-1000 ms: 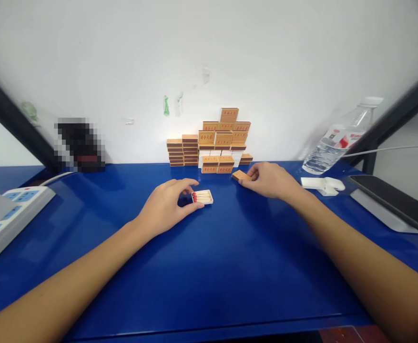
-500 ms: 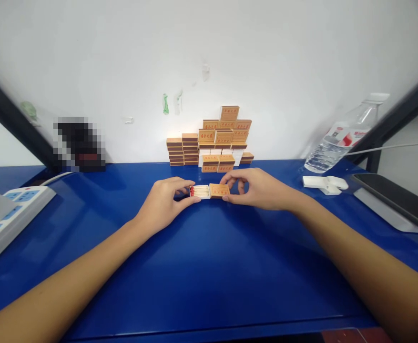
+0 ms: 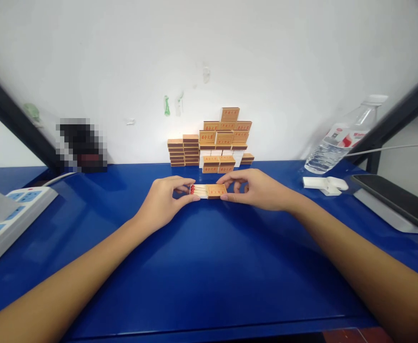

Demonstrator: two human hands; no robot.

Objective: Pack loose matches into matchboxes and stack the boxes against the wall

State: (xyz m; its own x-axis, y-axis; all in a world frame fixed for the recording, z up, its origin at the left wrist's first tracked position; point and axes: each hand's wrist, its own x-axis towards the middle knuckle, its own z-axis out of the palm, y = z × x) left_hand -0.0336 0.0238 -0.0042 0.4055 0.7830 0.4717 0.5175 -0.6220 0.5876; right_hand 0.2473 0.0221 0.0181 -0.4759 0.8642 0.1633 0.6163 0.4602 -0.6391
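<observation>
My left hand (image 3: 166, 197) grips a white matchbox tray (image 3: 200, 195) between thumb and fingers. Red-tipped matches (image 3: 198, 189) lie in it, heads toward the left. My right hand (image 3: 253, 189) pinches the orange matchbox sleeve (image 3: 217, 190), which has red lettering on top. The tray's right end sits inside the sleeve's left opening, so the box is partly open. Both parts are at the middle of the blue table, in front of a stack of matchboxes (image 3: 219, 164).
Two lower matchbox piles (image 3: 190, 151) stand left of the big stack. A water bottle (image 3: 332, 138) leans at the right, by a white plastic piece (image 3: 325, 184) and a phone (image 3: 394, 197). On the left lie a power strip (image 3: 33, 202) and a dark blurred object (image 3: 83, 145).
The sleeve has shifted slightly left over the tray's end, narrowing the exposed part of the tray. My right hand has moved a little left with it; the left hand stays nearly still.
</observation>
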